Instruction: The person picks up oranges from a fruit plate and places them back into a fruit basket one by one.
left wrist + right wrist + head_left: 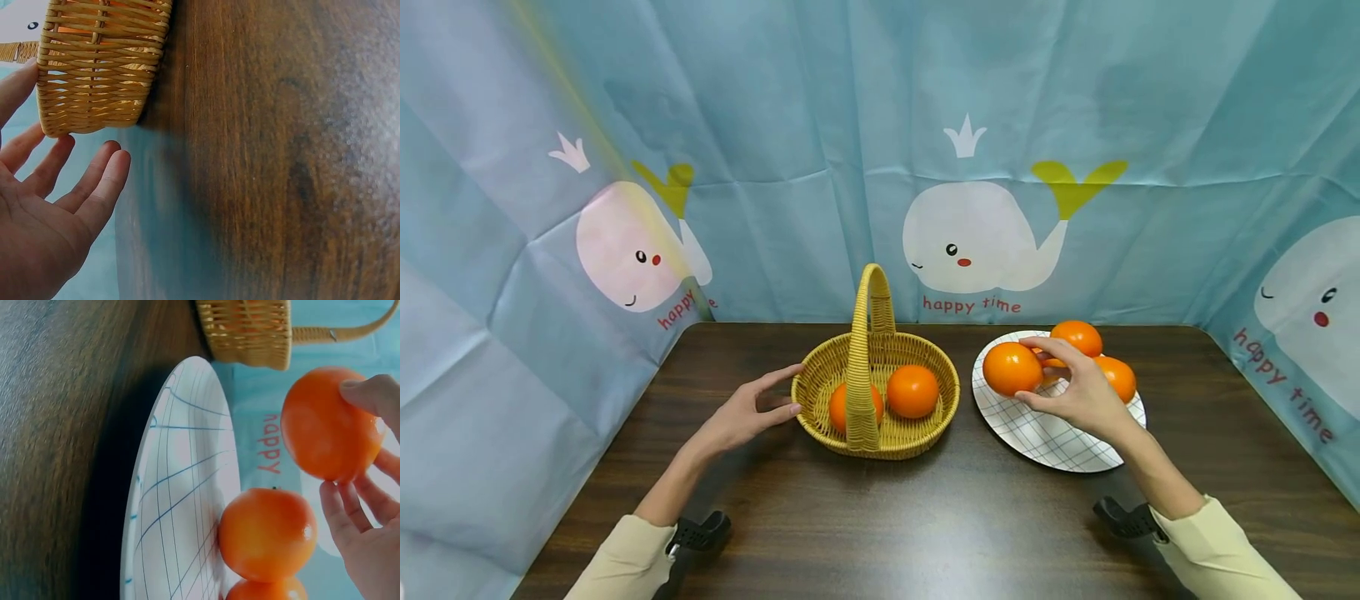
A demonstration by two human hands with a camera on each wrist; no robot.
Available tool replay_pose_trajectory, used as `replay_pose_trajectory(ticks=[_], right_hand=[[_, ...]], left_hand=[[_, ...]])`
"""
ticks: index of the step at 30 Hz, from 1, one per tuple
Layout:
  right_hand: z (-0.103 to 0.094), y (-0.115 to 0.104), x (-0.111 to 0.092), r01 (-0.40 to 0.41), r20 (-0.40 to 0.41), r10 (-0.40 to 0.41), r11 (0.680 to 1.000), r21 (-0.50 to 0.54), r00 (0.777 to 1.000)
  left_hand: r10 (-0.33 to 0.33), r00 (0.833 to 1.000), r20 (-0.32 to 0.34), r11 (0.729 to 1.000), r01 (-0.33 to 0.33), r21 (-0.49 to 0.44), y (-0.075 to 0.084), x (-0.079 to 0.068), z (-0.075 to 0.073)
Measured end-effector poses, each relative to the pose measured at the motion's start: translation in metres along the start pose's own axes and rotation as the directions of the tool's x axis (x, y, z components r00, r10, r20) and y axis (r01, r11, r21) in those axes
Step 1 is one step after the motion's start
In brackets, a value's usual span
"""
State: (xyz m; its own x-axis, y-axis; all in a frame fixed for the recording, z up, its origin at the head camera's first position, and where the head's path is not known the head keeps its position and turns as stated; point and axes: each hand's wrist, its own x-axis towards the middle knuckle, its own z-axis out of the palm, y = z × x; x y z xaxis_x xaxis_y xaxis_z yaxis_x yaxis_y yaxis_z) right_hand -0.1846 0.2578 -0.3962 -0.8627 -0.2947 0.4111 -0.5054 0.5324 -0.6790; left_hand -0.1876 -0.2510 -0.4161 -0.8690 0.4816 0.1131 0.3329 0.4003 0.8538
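Observation:
My right hand (1086, 396) pinches a smooth, shiny orange (1012, 369) between thumb and fingers. In the right wrist view this held orange (328, 425) is raised off the plate (181, 450), with the thumb on one side and fingertips on the other. At the left end of a yellow wicker basket (951, 408), my left hand (741, 417) is spread, thumb and forefinger at the rim. The left wrist view has its fingers loosely extended, some of them by the basket's woven side (100, 81). Inside the basket lie an orange (913, 392) and another orange (838, 408), partly behind the handle.
On the white plate (1037, 437) with blue grid lines, more oranges (1077, 336) sit at the back right, partly hidden by my right hand. The basket's tall handle (859, 350) arches over its middle. A blue whale-print curtain (790, 233) encloses the dark wooden table (880, 525).

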Motion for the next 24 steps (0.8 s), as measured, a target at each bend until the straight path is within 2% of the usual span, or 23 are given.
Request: replay_pose_trajectory(ticks=[13,17,20,24], right_hand=[[0.008,-0.012,0.011,-0.042,0.060,0.033,0.985,0.168,0.998],[0.013,-0.015,0.017,-0.045,0.073,0.032,0.981,0.186,0.997],[0.017,-0.023,0.022,-0.031,0.084,0.013,0.976,0.216,0.996],[0.026,-0.032,0.028,0.024,0.106,-0.060,0.949,0.315,0.993]], left_hand=[[-0.008,1.000,-0.006,1.000,0.008,-0.002,-0.005,0.000,-0.001],[-0.007,1.000,-0.003,1.000,0.007,-0.001,-0.004,0.000,-0.001],[-0.003,1.000,-0.001,1.000,0.003,-0.003,-0.004,0.000,0.000],[-0.001,1.000,0.000,1.000,0.001,-0.001,-0.002,0.000,0.000]])
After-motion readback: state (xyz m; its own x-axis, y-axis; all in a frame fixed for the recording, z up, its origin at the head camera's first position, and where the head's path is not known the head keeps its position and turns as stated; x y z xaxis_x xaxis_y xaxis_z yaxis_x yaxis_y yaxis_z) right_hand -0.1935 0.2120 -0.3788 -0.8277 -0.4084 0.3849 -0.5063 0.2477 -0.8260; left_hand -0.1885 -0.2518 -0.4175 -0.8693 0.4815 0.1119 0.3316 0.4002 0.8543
